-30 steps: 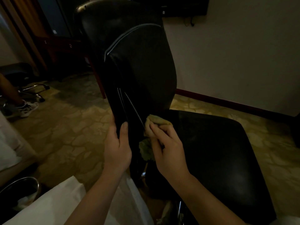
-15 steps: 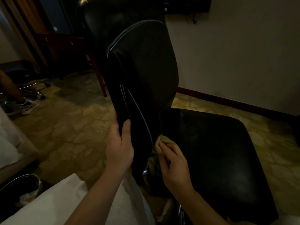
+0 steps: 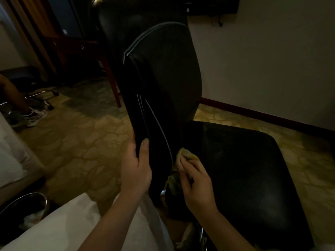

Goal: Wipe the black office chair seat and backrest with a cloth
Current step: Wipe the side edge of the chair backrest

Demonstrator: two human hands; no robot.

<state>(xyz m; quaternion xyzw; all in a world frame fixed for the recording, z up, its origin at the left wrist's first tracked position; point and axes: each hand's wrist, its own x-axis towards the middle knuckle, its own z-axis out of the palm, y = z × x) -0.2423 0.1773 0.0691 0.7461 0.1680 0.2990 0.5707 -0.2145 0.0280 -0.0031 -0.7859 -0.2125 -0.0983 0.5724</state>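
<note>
In the crease where backrest meets seat: the yellow-green cloth (image 3: 188,155) is bunched against the lower side of the black backrest (image 3: 163,78), just above the rear edge of the seat (image 3: 244,169); a darker fold of it hangs below the hand.
Change over the last second: the right hand (image 3: 197,183) and the cloth have dropped from higher on the backrest's side down to the crease; over the last half second they have hardly shifted.
Left hand since then: the left hand (image 3: 136,171) keeps the same grip on the backrest's near edge, at much the same height.
Left hand pose: forearm rising from the bottom of the view, thumb (image 3: 144,151) laid flat and pointing up on the piped side panel, the other fingers wrapped behind the edge and hidden.
Right hand pose: back of the hand toward the camera, wrist low, fingers bent over the cloth and pinching it against the chair.
Chair: backrest upright with pale piping along its seams; seat glossy, to the right of both hands.
Writing: a small pale tag (image 3: 64,31) on the dark panel behind the chair, too small to read.
Surroundings: patterned carpet (image 3: 81,142), pale wall (image 3: 262,60) with a red-brown skirting (image 3: 262,115), a metal bin (image 3: 23,201) at lower left, another person's shoe (image 3: 35,115) at far left.
</note>
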